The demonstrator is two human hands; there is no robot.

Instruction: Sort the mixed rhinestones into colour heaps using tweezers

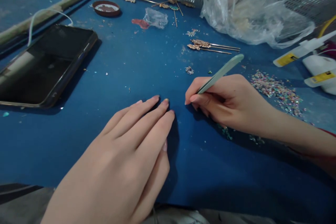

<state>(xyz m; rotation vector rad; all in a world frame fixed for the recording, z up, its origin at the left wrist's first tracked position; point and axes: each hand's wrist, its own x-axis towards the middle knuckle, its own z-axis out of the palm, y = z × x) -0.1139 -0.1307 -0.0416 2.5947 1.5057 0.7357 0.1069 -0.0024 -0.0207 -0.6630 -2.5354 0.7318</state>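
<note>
The blue worktable (112,77) was scattered with sparkly bits. My right hand (228,106) pinched pale green tweezers (222,73) between thumb and fingers, with gold hairpins (212,46) just beyond their upper end and a heap of glitter (275,92) beside my hand. My left hand (118,154) lay flat on the table, its fingers (147,122) relaxed, holding nothing.
</note>
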